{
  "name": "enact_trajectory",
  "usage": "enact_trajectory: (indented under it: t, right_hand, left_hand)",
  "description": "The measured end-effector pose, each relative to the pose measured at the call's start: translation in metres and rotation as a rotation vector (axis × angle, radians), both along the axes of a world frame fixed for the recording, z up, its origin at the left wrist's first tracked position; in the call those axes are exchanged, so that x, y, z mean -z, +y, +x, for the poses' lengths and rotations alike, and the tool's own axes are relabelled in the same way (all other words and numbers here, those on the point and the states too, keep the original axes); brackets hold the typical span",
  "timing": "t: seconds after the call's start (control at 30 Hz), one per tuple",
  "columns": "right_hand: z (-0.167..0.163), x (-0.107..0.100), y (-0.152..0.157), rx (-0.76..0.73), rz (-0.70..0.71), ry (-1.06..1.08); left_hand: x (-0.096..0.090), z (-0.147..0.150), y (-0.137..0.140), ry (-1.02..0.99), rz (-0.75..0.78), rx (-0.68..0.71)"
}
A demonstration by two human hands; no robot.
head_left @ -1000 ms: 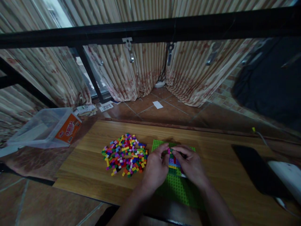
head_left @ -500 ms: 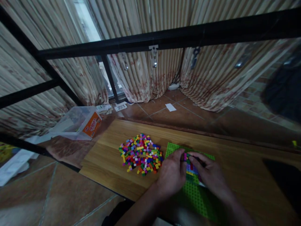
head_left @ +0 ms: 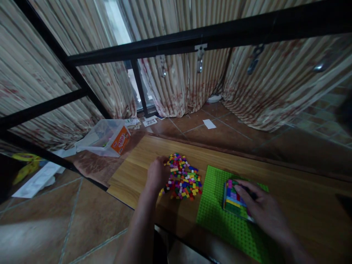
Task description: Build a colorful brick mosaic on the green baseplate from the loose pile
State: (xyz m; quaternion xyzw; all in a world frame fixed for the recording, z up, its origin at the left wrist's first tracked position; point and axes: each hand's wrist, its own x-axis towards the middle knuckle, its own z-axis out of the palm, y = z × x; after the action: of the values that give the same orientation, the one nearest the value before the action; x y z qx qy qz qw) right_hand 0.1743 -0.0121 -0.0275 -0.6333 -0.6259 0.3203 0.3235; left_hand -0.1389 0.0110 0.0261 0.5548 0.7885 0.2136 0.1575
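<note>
A loose pile of small coloured toy bricks point(head_left: 183, 179) lies on the wooden table. My left hand point(head_left: 158, 172) is at the pile's left edge, fingers curled down and closed among the bricks; what they hold is hidden. On the green studded baseplate point(head_left: 214, 205) stands a low block built of bricks point(head_left: 233, 200), with yellow, blue, purple and dark green rows. My right hand point(head_left: 257, 201) grips this build from the right, thumb on top, covering its right part.
A clear plastic box point(head_left: 106, 137) with an orange label stands on a ledge beyond the table's left end. Black metal rails point(head_left: 170, 49) cross in front of striped curtains. The wooden table point(head_left: 137, 161) has a dark object at its right end.
My left hand has left the brick build and moved left to the loose pile. My right hand stays at the build. The view has shifted to the left.
</note>
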Motion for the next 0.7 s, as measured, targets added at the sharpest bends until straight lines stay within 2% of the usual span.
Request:
enact_trajectory:
  t: [0.23,0.47,0.57,0.7]
  right_hand:
    - [-0.002,-0.005,0.000,0.004,0.047,-0.031]
    - [-0.002,-0.002,0.001,0.001,0.082,-0.037]
    - [-0.002,-0.003,0.000,-0.004,0.059,-0.028]
    - [-0.003,-0.008,-0.002,0.077,0.096,-0.003]
  left_hand:
    - [0.008,-0.006,-0.004,0.174,-0.071,0.085]
    - [0.008,-0.006,-0.001,0.175,-0.056,0.066]
    - [0.006,-0.006,-0.001,0.021,0.012,0.072]
    - [0.005,0.007,0.001,-0.462,0.152,0.135]
